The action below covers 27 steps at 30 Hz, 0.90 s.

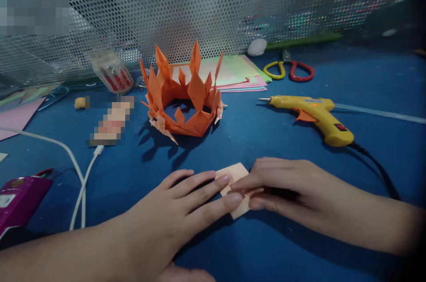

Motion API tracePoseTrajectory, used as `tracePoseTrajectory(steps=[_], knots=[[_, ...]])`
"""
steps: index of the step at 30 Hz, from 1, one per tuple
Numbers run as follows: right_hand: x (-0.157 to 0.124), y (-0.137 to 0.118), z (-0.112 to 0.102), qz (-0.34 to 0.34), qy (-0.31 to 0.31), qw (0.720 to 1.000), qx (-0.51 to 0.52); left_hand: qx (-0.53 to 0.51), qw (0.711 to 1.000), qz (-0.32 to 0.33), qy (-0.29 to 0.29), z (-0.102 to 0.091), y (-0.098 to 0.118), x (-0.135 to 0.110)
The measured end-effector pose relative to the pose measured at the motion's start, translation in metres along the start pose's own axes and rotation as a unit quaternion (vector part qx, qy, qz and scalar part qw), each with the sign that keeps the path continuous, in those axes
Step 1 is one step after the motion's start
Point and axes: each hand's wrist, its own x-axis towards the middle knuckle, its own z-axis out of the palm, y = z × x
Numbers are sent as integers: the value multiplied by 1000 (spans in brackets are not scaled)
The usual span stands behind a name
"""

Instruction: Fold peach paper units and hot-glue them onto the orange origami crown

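Observation:
A small peach-coloured piece of folded paper [238,170] lies on the blue table between my hands. My left hand [186,206] is flat, its fingers stretched out and the fingertips pressing on the paper's left part. From the right, my right hand [289,188] pinches the paper's right side between thumb and fingers, which hide that edge. Just beyond the hands stands an orange folded-paper crown [196,91] with tall pointed pieces and several paler peach pieces at its sides.
A yellow glue gun [309,109] with a glue stick and black cord lies at right. Behind are scissors [301,71], stacked coloured paper [239,71] and a tilted jar [111,73]. White cables [80,184] and a purple box [23,200] are at left. Perforated metal mesh [149,6] stands behind.

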Motion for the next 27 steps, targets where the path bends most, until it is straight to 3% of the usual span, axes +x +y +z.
tracePoseTrajectory(steps=[4,7,13,18,23,27], knots=[[-1,-6,12,59,57,997,-3,8,999,4,-35,-6,0,2],[-1,-11,16,55,80,995,-34,4,1000,-3,-25,-8,1,2],[3,-16,14,74,100,991,-42,15,998,-3,-53,-8,2,4],[6,-15,13,114,100,988,13,7,998,-17,-62,-10,3,4],[5,-11,16,89,122,988,-29,-5,999,-12,-32,-6,1,1],[3,-9,18,81,137,985,-60,-4,999,-14,-49,-7,1,3]])
